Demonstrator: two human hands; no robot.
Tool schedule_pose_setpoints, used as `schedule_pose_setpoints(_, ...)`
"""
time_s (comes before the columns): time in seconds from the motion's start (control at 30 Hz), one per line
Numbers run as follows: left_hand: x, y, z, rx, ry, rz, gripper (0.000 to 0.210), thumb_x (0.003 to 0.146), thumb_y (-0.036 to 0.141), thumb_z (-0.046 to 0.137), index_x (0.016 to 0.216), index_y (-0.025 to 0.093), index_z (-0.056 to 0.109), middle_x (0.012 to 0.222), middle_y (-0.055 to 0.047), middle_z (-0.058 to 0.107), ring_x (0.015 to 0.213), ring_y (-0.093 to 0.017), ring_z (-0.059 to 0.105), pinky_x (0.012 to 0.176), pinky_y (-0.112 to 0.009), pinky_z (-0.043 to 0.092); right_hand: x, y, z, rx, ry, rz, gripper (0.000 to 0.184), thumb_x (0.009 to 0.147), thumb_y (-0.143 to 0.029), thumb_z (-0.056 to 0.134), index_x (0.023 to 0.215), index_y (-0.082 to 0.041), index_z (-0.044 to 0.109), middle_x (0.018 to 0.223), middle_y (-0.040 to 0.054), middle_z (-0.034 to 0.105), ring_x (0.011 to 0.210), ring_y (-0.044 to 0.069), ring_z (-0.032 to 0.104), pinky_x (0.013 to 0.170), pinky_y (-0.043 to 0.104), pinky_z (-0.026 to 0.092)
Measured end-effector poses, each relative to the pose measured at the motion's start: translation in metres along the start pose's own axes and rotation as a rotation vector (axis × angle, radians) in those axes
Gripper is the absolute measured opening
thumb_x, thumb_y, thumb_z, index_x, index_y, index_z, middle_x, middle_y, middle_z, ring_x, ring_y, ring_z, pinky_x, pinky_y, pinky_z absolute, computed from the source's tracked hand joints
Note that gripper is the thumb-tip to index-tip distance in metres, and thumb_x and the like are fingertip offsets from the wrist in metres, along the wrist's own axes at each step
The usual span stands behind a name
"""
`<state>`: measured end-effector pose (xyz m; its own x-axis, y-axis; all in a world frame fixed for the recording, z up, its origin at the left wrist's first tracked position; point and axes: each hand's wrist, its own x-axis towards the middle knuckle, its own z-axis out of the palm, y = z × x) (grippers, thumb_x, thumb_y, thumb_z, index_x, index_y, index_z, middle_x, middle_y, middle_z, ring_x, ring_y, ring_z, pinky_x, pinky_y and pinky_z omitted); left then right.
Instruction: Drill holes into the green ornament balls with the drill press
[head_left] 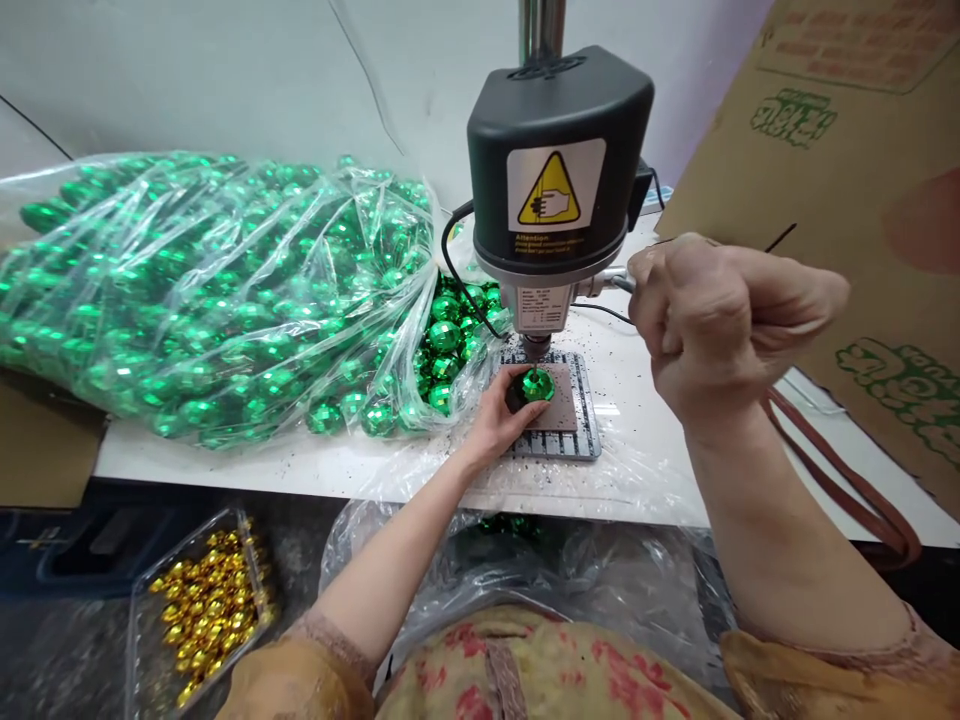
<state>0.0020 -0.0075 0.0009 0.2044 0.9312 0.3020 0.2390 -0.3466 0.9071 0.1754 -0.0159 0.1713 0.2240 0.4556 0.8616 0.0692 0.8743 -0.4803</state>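
A black bench drill press (559, 170) with a yellow warning label stands over a slotted metal base plate (589, 440). On the brown board (562, 415) atop that plate sits a shiny green faceted ball (538, 384), right under the drill chuck (535, 345). The bit meets the ball's top, though I cannot see how deep it goes. My left hand (501, 412) grips the ball between thumb and fingers. Closed in a fist, my right hand (716, 305) is wrapped round the drill press feed handle (619, 280), most of which the fingers hide.
A big clear plastic bag (217, 300) of green balls lies left, its mouth near the drill. Below left, a clear bin (139, 640) holds gold balls. Cardboard (847, 200) leans at right. Dark shavings litter the white table (285, 470); a plastic bag (615, 580) hangs before it.
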Motion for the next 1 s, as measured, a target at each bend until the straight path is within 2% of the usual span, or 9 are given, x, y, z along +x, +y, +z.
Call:
schedule_pose_setpoints(0.13,0.0,0.001,0.0,0.007,0.015,0.019,0.049,0.084,0.041,0.078,0.123,0.021,0.057,0.116,-0.008,0.068,0.108,-0.024,0.065,0.096,-0.039,0.052,-0.005,0.001,-0.001,-0.051,0.01,-0.008,0.06,0.092,-0.028,0.062,0.046,-0.015,0.025,0.047,-0.0063,0.024,0.044,0.001,0.031,0.056,0.029,0.035)
schedule_pose_setpoints(0.2,0.0,0.002,0.0,0.014,0.019,0.025,0.049,0.085,0.042,0.078,0.123,0.021,0.057,0.115,-0.008,0.068,0.107,-0.024,0.065,0.095,-0.039,0.052,-0.006,0.002,-0.001,-0.055,0.008,-0.036,0.059,0.091,-0.025,0.062,0.046,-0.014,0.025,0.046,-0.0066,0.025,0.044,0.001,0.031,0.056,0.029,0.037)
schedule_pose_setpoints(0.33,0.0,0.0,0.001,0.017,0.013,0.021,0.049,0.086,0.042,0.077,0.124,0.021,0.056,0.116,-0.009,0.068,0.108,-0.025,0.065,0.096,-0.04,0.052,-0.007,0.003,0.0,-0.048,-0.017,-0.062,0.055,0.091,-0.019,0.06,0.048,-0.013,0.027,0.047,-0.0066,0.026,0.045,0.0,0.028,0.052,0.027,0.03)
schedule_pose_setpoints(0.43,0.0,-0.002,0.001,0.009,0.011,0.024,0.049,0.086,0.042,0.077,0.125,0.021,0.055,0.119,-0.009,0.067,0.11,-0.025,0.065,0.098,-0.04,0.052,-0.01,0.004,-0.001,-0.039,-0.031,-0.104,0.054,0.091,-0.017,0.058,0.051,-0.013,0.023,0.048,-0.0061,0.024,0.044,-0.001,0.028,0.048,0.026,0.019)
schedule_pose_setpoints(0.5,0.0,-0.003,0.002,0.005,0.011,0.022,0.05,0.086,0.043,0.077,0.126,0.021,0.055,0.12,-0.009,0.067,0.111,-0.025,0.064,0.098,-0.04,0.052,-0.012,0.006,-0.002,-0.046,-0.044,-0.124,0.053,0.09,-0.015,0.058,0.053,-0.014,0.02,0.048,-0.006,0.023,0.042,-0.001,0.029,0.046,0.027,0.016)
schedule_pose_setpoints(0.8,0.0,0.001,0.002,0.012,0.017,0.025,0.05,0.086,0.045,0.077,0.125,0.021,0.056,0.119,-0.009,0.068,0.116,-0.026,0.063,0.102,-0.042,0.05,-0.016,0.013,-0.008,-0.047,-0.117,-0.288,0.045,0.086,-0.004,0.056,0.054,-0.016,0.026,0.05,-0.0064,0.026,0.044,0.001,0.032,0.044,0.024,0.024)
schedule_pose_setpoints(1.0,-0.001,0.0,0.001,-0.005,0.01,0.004,0.052,0.085,0.045,0.077,0.126,0.021,0.055,0.119,-0.009,0.067,0.116,-0.026,0.063,0.102,-0.042,0.05,-0.02,0.016,-0.011,-0.048,-0.163,-0.343,0.046,0.083,0.0,0.055,0.057,-0.019,0.022,0.054,-0.0063,0.022,0.045,0.002,0.029,0.045,0.024,0.027)
